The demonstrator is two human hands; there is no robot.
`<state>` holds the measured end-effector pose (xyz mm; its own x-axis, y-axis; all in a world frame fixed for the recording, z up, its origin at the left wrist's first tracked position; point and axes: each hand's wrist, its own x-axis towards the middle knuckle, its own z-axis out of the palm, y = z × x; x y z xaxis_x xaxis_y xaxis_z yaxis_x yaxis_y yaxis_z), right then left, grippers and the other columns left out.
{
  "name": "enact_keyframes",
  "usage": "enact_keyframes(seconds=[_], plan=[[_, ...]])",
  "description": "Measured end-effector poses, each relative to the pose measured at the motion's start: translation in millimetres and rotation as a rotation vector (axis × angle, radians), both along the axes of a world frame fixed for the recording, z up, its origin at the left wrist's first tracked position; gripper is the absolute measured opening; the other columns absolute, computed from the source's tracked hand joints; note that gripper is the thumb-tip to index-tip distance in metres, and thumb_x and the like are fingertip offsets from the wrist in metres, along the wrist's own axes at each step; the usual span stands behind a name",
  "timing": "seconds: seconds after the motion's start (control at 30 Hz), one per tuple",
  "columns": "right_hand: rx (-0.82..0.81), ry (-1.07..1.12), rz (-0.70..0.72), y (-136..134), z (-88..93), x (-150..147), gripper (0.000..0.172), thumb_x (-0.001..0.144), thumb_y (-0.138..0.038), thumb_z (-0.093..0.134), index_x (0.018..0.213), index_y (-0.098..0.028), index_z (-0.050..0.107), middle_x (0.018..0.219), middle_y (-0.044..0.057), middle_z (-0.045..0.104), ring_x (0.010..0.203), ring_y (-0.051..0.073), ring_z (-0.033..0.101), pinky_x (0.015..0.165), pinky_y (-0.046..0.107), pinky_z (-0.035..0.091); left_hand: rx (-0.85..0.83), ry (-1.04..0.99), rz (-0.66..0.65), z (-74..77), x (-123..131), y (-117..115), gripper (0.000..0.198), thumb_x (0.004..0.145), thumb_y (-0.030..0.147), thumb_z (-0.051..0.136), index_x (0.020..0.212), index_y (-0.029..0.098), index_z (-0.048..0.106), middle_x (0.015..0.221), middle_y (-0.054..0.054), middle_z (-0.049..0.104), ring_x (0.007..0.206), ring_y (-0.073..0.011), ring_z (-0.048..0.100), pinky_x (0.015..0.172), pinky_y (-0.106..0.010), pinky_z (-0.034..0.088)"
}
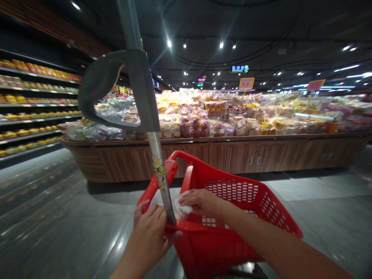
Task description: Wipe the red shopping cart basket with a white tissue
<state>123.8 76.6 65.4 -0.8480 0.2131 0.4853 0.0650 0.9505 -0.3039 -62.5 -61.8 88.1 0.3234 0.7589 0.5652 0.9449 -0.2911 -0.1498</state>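
A red shopping basket cart (221, 242) stands in front of me, with perforated sides and a red handle loop. My left hand (152, 224) is wrapped round its near left corner, by the foot of a metal pole (157, 151) that rises past the cart. A grey loop-shaped handle (149, 93) sits on the pole. My right hand (200, 201) presses a white cloth or tissue (181, 205) against the cart just right of the pole, fingers pointing left.
Across the aisle runs a long wood-panelled display counter (186, 155) heaped with packaged food (194, 116). Stocked shelves (35, 104) line the left side. Grey tiled floor (72, 228) lies around the cart.
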Motion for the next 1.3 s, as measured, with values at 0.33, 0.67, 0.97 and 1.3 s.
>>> enact_keyframes(seconds=[0.33, 0.67, 0.97, 1.3], plan=[[-0.023, 0.053, -0.242, 16.6, 7.2, -5.5, 0.026, 0.088, -0.023, 0.046, 0.104, -0.02, 0.067, 0.122, 0.002, 0.061, 0.115, 0.016, 0.054, 0.099, 0.027, 0.04, -0.016, -0.012, 0.005, -1.8, -0.5, -0.3, 0.019, 0.076, 0.04, 0.055, 0.078, 0.022, 0.057, 0.081, -0.005, 0.063, 0.086, -0.026, 0.053, 0.092, -0.049, 0.027], [0.128, 0.165, -0.744, 18.3, 25.2, -2.3, 0.028, 0.081, -0.006, 0.045, 0.102, -0.016, 0.059, 0.097, 0.008, 0.064, 0.094, 0.019, 0.058, 0.085, 0.03, 0.044, -0.036, -0.052, -0.002, -0.9, 1.0, 0.3, 0.017, 0.075, 0.039, 0.056, 0.075, 0.022, 0.057, 0.078, -0.004, 0.062, 0.083, -0.025, 0.053, 0.092, -0.049, 0.025], [0.088, -0.038, -0.126, -9.7, 4.9, -3.7, 0.029, 0.087, -0.03, 0.052, 0.115, -0.028, 0.061, 0.124, -0.002, 0.06, 0.129, 0.022, 0.037, 0.107, 0.042, 0.024, -0.041, -0.115, 0.005, -1.3, 4.4, -0.8, 0.018, 0.074, 0.04, 0.058, 0.074, 0.022, 0.057, 0.076, -0.003, 0.06, 0.082, -0.0238, 0.052, 0.093, -0.05, 0.024], [0.051, -0.057, -0.308, 35.5, 1.4, -10.8, 0.03, 0.094, -0.027, 0.04, 0.112, -0.021, 0.063, 0.129, 0.006, 0.055, 0.122, 0.018, 0.048, 0.101, 0.031, 0.037, -0.031, -0.05, -0.002, -4.5, 2.6, 0.3, 0.019, 0.076, 0.04, 0.056, 0.076, 0.021, 0.057, 0.078, -0.003, 0.06, 0.082, -0.0236, 0.051, 0.093, -0.05, 0.024]])
